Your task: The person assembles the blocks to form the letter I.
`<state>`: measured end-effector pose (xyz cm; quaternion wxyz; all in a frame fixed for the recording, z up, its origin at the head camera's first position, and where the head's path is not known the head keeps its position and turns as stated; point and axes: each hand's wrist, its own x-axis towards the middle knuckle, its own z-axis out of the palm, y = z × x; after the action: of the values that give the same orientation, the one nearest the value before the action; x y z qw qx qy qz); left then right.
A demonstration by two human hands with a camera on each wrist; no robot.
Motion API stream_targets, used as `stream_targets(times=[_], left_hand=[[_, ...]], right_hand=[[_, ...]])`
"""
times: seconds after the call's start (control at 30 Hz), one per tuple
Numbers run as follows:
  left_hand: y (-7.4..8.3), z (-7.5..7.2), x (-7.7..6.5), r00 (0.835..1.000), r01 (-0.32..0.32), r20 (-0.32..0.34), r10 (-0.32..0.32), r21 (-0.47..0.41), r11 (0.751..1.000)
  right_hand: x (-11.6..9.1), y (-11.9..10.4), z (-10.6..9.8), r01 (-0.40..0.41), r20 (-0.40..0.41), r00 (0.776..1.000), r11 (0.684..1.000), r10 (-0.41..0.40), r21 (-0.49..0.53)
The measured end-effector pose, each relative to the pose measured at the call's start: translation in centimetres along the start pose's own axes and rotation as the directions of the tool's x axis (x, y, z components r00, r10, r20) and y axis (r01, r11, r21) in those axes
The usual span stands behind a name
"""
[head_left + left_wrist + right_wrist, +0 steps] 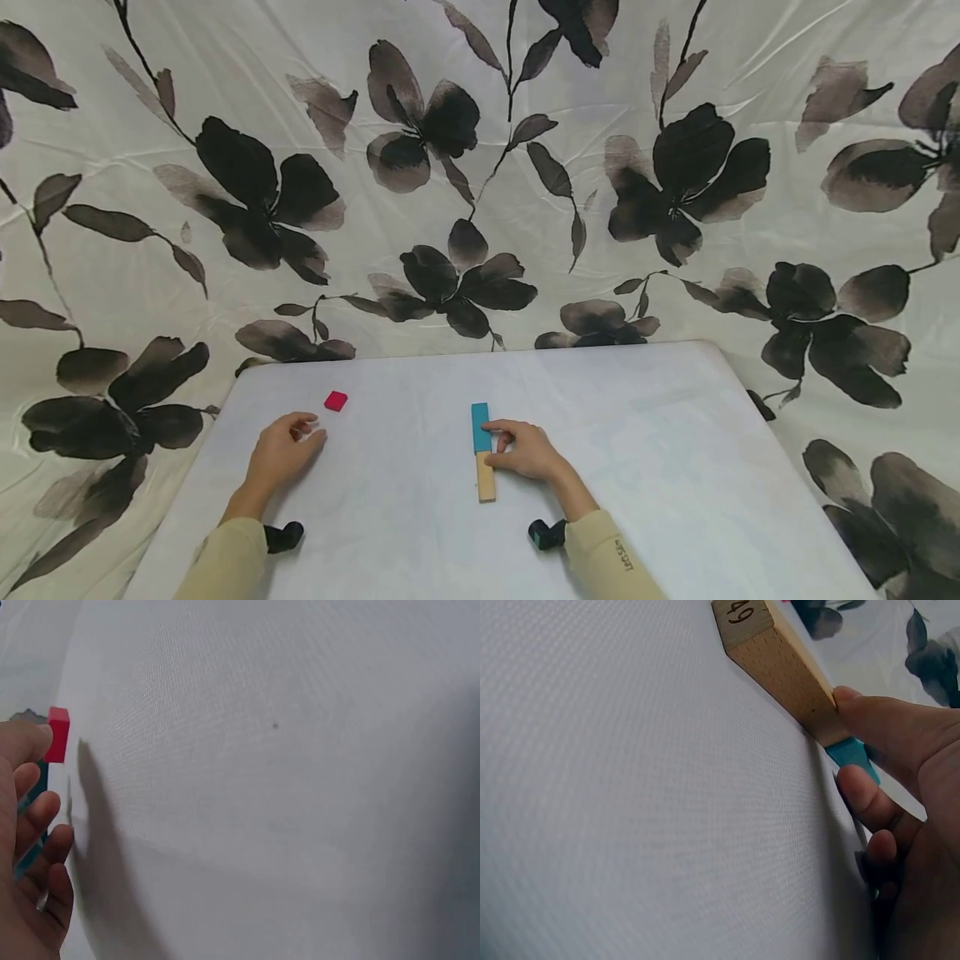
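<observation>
A red block point(336, 402) lies on the white tabletop at the left. My left hand point(281, 454) is just below it with fingers loosely bent, apart from the block. In the left wrist view the thumb partly covers the red block point(58, 735); a teal patch shows behind the fingers, and I cannot tell what it is. Near the middle, a blue block point(480, 427) and a plain wooden block point(486, 483) lie end to end in a line. My right hand point(528, 450) touches them from the right, index fingertip on the blue block, thumb on the wooden block point(780, 671).
The white table point(405, 533) spreads around both hands, its back edge against a curtain point(525, 208) with dark flowers. Black wrist devices point(283, 537) stick out beside both sleeves. The number 49 is marked on the wooden block's end.
</observation>
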<state>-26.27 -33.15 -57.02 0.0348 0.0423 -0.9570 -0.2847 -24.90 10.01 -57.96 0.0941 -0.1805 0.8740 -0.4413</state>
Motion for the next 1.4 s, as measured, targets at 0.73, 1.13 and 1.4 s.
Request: stream_targets(times=[0.73,1.13,1.4], left_hand=[[1.4,2.4,2.4,0.982,0.122,-0.134,-0.132,-0.081,0.989],[1.3,3.5,2.9,0.956,0.174,-0.231,-0.183,-0.058,0.983],[1.5,3.9,3.1,0.945,0.192,-0.255,-0.204,-0.073,0.979]], right_hand=[[0.1,0.1,-0.1,0.004,0.01,1.0,1.0,-0.004,0.008],[0.2,0.1,0.1,0.004,-0.002,1.0,1.0,-0.004,0.011],[0.1,-0.1,0.1,-0.018,0.001,1.0,1.0,0.018,0.019]])
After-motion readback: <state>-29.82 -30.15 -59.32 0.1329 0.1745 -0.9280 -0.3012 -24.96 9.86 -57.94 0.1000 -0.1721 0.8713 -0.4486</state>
